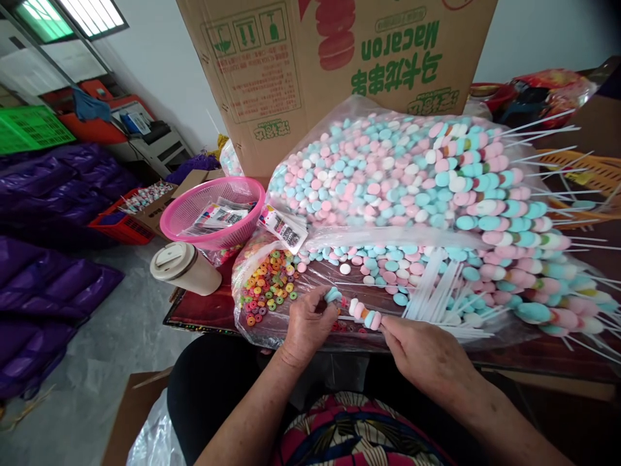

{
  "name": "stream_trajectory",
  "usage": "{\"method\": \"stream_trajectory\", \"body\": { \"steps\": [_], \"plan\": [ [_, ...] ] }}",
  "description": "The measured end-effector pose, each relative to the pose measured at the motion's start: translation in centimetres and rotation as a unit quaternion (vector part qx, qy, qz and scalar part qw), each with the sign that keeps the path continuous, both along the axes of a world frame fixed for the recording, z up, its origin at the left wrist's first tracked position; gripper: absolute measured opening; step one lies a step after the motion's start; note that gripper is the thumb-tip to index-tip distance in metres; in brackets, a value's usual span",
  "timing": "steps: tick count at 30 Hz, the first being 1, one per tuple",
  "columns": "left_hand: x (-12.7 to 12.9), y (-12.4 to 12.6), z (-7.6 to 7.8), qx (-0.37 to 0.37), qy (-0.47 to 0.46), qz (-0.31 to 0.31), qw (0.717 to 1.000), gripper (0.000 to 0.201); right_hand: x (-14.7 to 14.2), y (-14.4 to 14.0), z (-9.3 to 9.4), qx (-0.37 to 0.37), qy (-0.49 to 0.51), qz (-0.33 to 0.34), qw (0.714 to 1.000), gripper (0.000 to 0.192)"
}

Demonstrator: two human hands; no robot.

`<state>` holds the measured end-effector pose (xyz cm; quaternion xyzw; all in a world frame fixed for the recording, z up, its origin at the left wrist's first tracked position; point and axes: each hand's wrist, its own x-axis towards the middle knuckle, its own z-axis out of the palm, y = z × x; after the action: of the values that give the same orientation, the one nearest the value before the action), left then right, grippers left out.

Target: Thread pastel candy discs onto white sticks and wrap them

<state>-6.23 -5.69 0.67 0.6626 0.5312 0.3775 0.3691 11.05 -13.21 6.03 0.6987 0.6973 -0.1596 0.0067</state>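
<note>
- Your left hand (306, 323) was closed, fingertips pinched on a blue candy disc (333, 295) at the left end of the skewer (359, 312).
- Your right hand (427, 356) gripped the skewer's other end, thumb and forefinger tight against the last pink and blue pieces.
- The skewer lay level between both hands, just above the near edge of the table (204, 310) and over a clear bag of loose candy.
- Coloured ring candies (266, 285) sat just left of your left hand.
- Bare white sticks (436, 291) lay just beyond your right hand.
- Finished skewers (524, 259) were piled to the right.
- A pink basket (213, 210) and a lidded cup (184, 266) stood further left.
</note>
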Motion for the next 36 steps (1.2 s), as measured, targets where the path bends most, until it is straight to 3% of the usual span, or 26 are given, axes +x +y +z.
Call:
{"method": "stream_trajectory", "body": {
  "steps": [3, 6, 11, 14, 18, 22, 24, 29, 36],
  "plan": [
    [-0.1, -0.2, 0.0, 0.030, 0.039, 0.011, 0.999, 0.023, -1.0, 0.1, 0.4, -0.018, -0.018, 0.004, 1.000, 0.025],
    [0.0, -0.1, 0.2, 0.024, -0.004, 0.036, 0.999, 0.023, -2.0, 0.0, -0.3, 0.000, 0.014, 0.021, 1.000, 0.023],
    [-0.4, 0.6, 1.2, -0.094, -0.166, -0.027, 0.981, 0.018, -1.9, 0.0, -1.8, 0.081, 0.084, -0.001, 0.993, 0.029],
    [-0.2, 0.8, 1.6, -0.182, -0.292, 0.002, 0.939, 0.024, -1.9, 0.1, -2.1, 0.106, 0.122, -0.007, 0.987, 0.030],
    [0.9, 1.1, 1.8, -0.255, -0.453, 0.088, 0.850, 0.025, -2.6, 0.2, -2.0, 0.108, 0.123, -0.006, 0.986, 0.029],
    [2.1, 1.2, 2.2, -0.315, -0.504, 0.066, 0.801, 0.018, -3.8, 0.5, -1.4, 0.073, 0.103, -0.020, 0.992, 0.025],
    [2.5, 1.1, 2.2, -0.328, -0.500, 0.076, 0.798, 0.011, -4.3, 0.9, -0.9, 0.058, 0.097, -0.024, 0.993, 0.025],
    [3.3, 1.6, 2.0, -0.343, -0.439, 0.136, 0.819, 0.008, -4.7, 2.2, -0.6, 0.080, 0.125, -0.017, 0.989, 0.022],
    [3.3, 2.1, 3.3, -0.338, -0.476, 0.173, 0.793, 0.012, -5.1, 2.2, -1.1, 0.066, 0.160, -0.001, 0.985, 0.026]
  ]
}}
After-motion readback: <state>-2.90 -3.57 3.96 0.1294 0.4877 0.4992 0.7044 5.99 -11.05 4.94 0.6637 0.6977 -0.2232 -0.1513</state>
